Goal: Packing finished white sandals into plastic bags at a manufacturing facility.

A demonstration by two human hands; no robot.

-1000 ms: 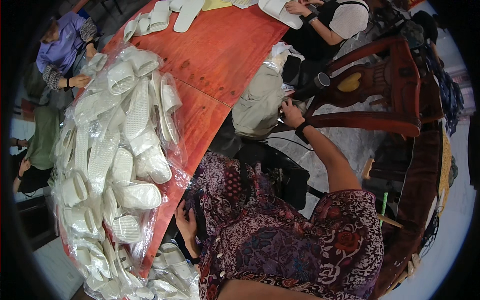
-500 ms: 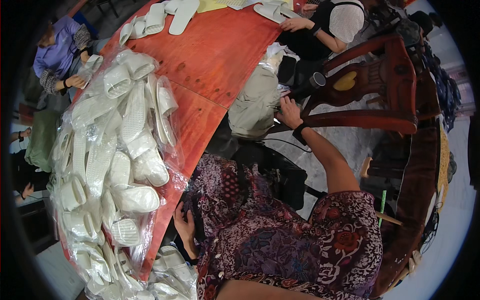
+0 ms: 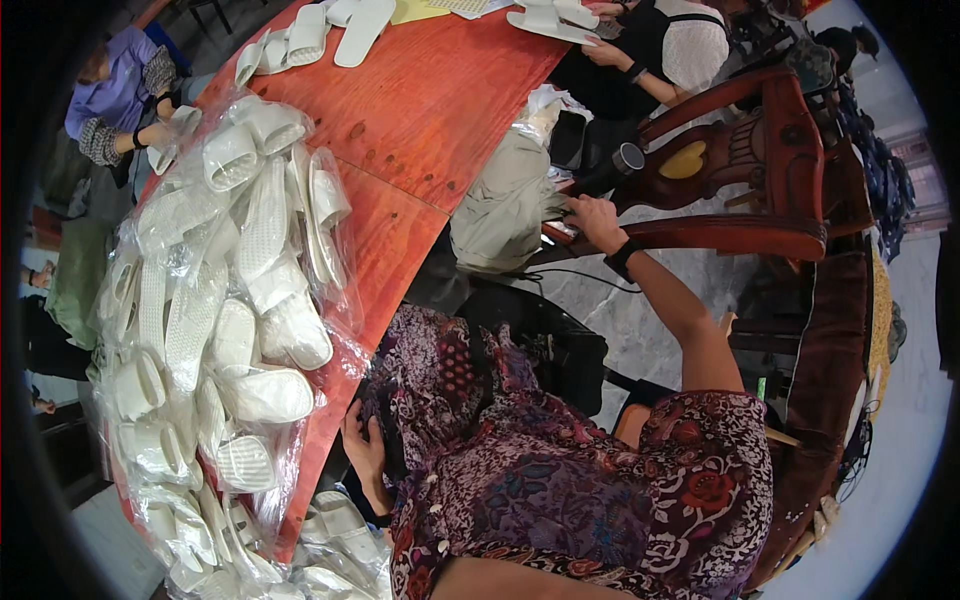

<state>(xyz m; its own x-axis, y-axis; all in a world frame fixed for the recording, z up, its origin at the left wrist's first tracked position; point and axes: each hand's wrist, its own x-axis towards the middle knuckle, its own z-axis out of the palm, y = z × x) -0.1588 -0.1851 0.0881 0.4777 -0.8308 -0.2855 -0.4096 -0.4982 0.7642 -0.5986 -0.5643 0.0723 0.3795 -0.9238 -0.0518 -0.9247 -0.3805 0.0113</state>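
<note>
My right hand [image 3: 597, 222] reaches out to a bunched grey-green cloth [image 3: 500, 205] on the wooden chair's seat. Its fingers close on the cloth's edge, where pleats run toward the fingertips. Close to the table's edge, my left hand [image 3: 365, 450] hangs beside the dark patterned garment [image 3: 560, 490] with fingers loosely apart and nothing visible in them. To its left, a large pile of white slippers [image 3: 265, 395] in clear plastic wrap covers that side of the red wooden table [image 3: 400, 130].
A carved wooden chair [image 3: 740, 235] stands at right. Beside the cloth lie a black phone-like object [image 3: 568, 138] and a dark cylinder with a round grey end [image 3: 628, 157]. More slippers [image 3: 365, 30] lie at the far edge. One co-worker [image 3: 120, 100] handles a slipper; another holds slippers [image 3: 548, 22].
My right hand has shifted slightly right and its fingers have drawn in at the cloth's edge. My left hand stays about where it was. The far co-worker's slippers have lifted and turned.
</note>
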